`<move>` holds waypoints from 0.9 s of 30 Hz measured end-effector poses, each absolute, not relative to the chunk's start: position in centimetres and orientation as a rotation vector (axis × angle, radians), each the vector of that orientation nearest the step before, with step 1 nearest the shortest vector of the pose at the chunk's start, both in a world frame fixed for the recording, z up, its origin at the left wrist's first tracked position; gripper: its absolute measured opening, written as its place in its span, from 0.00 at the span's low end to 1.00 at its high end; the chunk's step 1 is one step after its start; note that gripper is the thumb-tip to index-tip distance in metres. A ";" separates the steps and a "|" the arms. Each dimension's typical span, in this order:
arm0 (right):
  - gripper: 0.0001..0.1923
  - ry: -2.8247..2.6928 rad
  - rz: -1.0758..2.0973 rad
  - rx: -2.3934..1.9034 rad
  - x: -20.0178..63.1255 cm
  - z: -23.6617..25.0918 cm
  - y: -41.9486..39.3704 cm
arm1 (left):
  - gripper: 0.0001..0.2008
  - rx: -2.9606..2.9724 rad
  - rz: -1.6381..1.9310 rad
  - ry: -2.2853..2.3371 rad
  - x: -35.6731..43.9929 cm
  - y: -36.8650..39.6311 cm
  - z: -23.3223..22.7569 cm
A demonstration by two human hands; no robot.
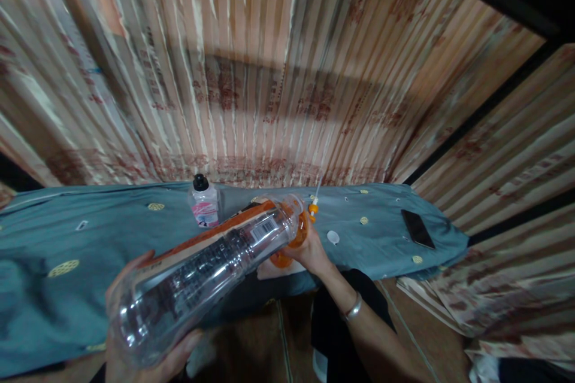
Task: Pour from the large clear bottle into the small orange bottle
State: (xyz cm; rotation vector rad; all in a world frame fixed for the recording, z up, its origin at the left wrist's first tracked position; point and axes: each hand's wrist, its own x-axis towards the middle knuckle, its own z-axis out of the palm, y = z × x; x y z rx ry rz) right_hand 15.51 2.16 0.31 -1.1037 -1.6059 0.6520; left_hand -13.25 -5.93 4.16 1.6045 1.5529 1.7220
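1. Big clear bottle (202, 275) is lying nearly sideways over the near edge of the blue-cloth table (67, 233). Left hand (148, 335) has its fingers wrapped round the base.
2. Right hand (309, 251) is at the neck, fingers curled on the orange cap piece (291, 245).
3. I'd grip the base firmly and twist only at the neck.
4. Small black-capped bottle (204, 202) sits just behind; phone (417, 228) lies far right.

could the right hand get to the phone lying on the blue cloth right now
Probably not straight away: the right hand is closed around the neck end of the large clear bottle. The phone lies uncovered on the blue cloth off to its right, nothing between.
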 end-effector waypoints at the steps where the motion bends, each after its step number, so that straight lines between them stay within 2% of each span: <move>1: 0.45 -1.606 0.650 -1.105 15.5 0.4 2.1 | 0.51 1.602 1.728 1.551 -13.3 -5.9 4.1; 4: 0.44 -1.602 0.652 -1.117 15.5 0.5 2.0 | 0.49 1.613 1.730 1.557 -13.4 -5.9 4.1; 12: 0.44 -1.608 0.627 -1.165 15.8 0.1 2.0 | 0.50 1.667 1.665 1.516 -14.7 -5.7 2.9; 16: 0.49 -1.606 0.642 -1.117 15.6 0.0 2.2 | 0.52 1.691 1.684 1.537 -14.6 -5.6 3.1; 19: 0.51 -1.595 0.670 -1.110 15.5 -0.1 2.2 | 0.49 1.592 1.715 1.556 -13.7 -5.8 4.1; 23: 0.48 -1.587 0.643 -1.137 15.5 -0.3 2.2 | 0.45 1.547 1.742 1.567 -12.8 -5.9 4.8; 27: 0.47 -1.586 0.644 -1.119 15.7 -0.4 2.3 | 0.47 1.607 1.742 1.556 -12.9 -5.9 4.7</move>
